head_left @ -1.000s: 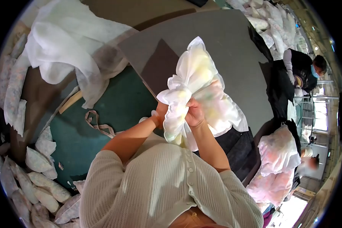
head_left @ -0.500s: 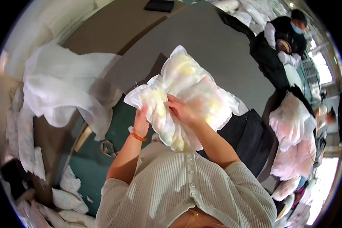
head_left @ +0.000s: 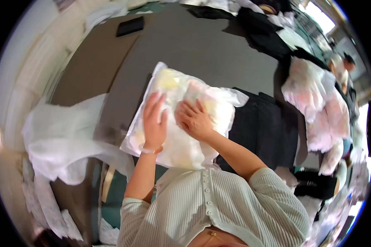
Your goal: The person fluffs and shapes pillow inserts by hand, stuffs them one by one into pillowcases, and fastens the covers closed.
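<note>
Firstly, table (head_left: 185,41): grey top, spread wide before the person, a broad support at hand height.

Pillow (head_left: 175,150): white, soft, pastel patches showing through; over the table's near part, directly before the torso, presumably for easy reach by both hands. Its right corner overlaps the dark cloth; what bears its lower edge is hidden.

White cloth (head_left: 62,144): thin, loosely draped at the left, apart from both hands, apparently set aside.

Pink bags (head_left: 317,103): plump, bunched at the right, beyond arm's length.

Dark cloth (head_left: 272,127): flat, just right of the pillow.

Right hand (head_left: 196,121): palm down on the pillow's middle, fingers spread and slightly bent, gripping nothing; the posture suggests pressing or smoothing.

Left hand (head_left: 153,125): unclosed, fingers extended, at the pillow's left half, seemingly to steady that side; blur hides how firmly it touches.

Black pad (head_left: 130,26): at the table's far left, well apart.

Wooden strip (head_left: 108,184): lower left, below the white cloth.

Bracelet (head_left: 151,150): left wrist.
</note>
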{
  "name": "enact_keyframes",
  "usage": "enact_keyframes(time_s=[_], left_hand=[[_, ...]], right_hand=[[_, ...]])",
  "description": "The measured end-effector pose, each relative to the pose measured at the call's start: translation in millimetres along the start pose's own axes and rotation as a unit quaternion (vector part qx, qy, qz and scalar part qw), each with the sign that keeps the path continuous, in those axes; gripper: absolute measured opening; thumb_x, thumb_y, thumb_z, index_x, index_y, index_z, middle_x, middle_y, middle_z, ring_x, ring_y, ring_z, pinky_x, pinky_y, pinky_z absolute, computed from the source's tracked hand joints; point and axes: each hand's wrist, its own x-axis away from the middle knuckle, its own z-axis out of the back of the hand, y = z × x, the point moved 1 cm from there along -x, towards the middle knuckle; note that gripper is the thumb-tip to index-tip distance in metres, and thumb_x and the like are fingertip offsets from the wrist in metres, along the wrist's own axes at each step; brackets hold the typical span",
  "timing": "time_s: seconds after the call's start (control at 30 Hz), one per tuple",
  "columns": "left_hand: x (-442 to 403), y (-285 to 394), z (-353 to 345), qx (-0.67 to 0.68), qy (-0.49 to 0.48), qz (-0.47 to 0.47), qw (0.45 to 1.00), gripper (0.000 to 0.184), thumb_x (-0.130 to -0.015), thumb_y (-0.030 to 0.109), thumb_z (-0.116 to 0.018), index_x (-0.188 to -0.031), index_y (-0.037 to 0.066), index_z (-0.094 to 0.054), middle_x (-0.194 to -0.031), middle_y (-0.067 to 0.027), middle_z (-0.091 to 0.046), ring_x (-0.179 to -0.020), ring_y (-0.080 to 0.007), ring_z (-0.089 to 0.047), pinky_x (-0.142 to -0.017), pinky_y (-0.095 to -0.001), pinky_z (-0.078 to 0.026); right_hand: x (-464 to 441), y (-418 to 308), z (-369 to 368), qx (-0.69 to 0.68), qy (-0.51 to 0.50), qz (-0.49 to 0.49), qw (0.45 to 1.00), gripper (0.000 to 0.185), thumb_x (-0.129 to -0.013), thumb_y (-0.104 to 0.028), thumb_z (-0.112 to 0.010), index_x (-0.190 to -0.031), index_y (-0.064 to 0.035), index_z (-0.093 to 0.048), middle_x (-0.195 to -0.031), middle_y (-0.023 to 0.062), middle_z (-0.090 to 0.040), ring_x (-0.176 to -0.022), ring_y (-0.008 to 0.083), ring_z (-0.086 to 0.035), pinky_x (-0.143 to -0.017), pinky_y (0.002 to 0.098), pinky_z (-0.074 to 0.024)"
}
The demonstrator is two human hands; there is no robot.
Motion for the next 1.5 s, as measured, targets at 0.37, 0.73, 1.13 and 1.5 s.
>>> enact_keyframes(time_s=[0.37, 0.73, 1.13, 1.5], left_hand=[[-30.1, -3.6, -81.0, -0.051, -0.127, -0.009, 0.991, 0.041, -0.089, 0.017, -0.059, -0.128, 0.007, -0.054, -0.131, -0.0111, -0.053, -0.126, -0.03, -0.044, -0.103, -0.0422, -0.036], [-48.6, 57.5, -145.3, -0.182, -0.335, 0.083, 0.921, 0.069, -0.074, 0.054, -0.068, -0.112, -0.004, -0.062, -0.099, -0.019, -0.067, -0.09, -0.0345, -0.064, -0.082, -0.0412, -0.05], [-47.8, 77.1, -123.9, 0.043, -0.317, -0.085, 0.944, 0.043, -0.071, 0.018, -0.072, -0.112, 0.008, -0.064, -0.119, -0.0073, -0.058, -0.118, -0.0283, -0.048, -0.105, -0.0421, -0.031], [-9.9, 44.0, -133.5, -0.087, -0.283, -0.099, 0.95, 0.04, -0.086, 0.031, -0.062, -0.12, 0.011, -0.061, -0.127, -0.0087, -0.057, -0.13, -0.0285, -0.041, -0.111, -0.0473, -0.024]], right_hand=[[120.4, 107.7, -14.4, -0.76, 0.18, -0.48, 0.399, 0.03, -0.099, -0.021, -0.04, -0.118, -0.0033, -0.056, -0.107, 0.0062, -0.062, -0.102, 0.018, -0.058, -0.093, 0.0335, -0.0446], [80.5, 106.5, -34.5, -0.812, 0.088, -0.465, 0.344, 0.033, -0.102, -0.035, -0.032, -0.108, -0.0134, -0.056, -0.095, -0.0011, -0.066, -0.089, 0.0152, -0.061, -0.088, 0.0324, -0.0461], [33.9, 99.4, 62.1, -0.657, 0.205, -0.053, 0.724, 0.067, -0.078, -0.01, -0.068, -0.136, 0.005, -0.039, -0.124, 0.0159, -0.055, -0.112, 0.0268, -0.055, -0.1, 0.032, -0.0424], [126.4, 140.8, 17.9, -0.958, 0.06, -0.221, 0.173, 0.057, -0.097, -0.045, -0.044, -0.139, -0.0064, -0.041, -0.136, 0.0136, -0.05, -0.119, 0.0274, -0.053, -0.103, 0.0427, -0.0426]])
